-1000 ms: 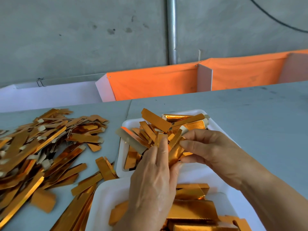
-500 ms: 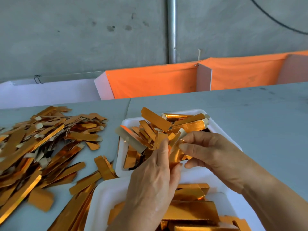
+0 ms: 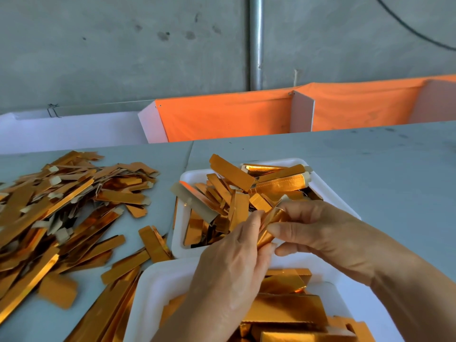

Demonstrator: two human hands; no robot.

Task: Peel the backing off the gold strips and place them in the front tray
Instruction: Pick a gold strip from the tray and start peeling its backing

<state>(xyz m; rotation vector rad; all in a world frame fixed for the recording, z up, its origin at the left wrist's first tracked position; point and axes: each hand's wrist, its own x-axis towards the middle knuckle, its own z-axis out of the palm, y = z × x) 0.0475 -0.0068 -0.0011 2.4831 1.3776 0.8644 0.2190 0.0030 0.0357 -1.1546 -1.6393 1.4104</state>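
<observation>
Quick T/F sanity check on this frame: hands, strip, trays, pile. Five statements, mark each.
1. Both hands pinch one gold strip between them. True: left hand and right hand both grip it.
2. The loose pile lies right of the trays. False: it lies on the table to their left.
3. There are two white trays. True: a far tray and a near tray.
4. The far tray is empty. False: it holds many gold strips.
5. The right hand rests flat on the table. False: it is raised, fingers curled on the strip.
</observation>
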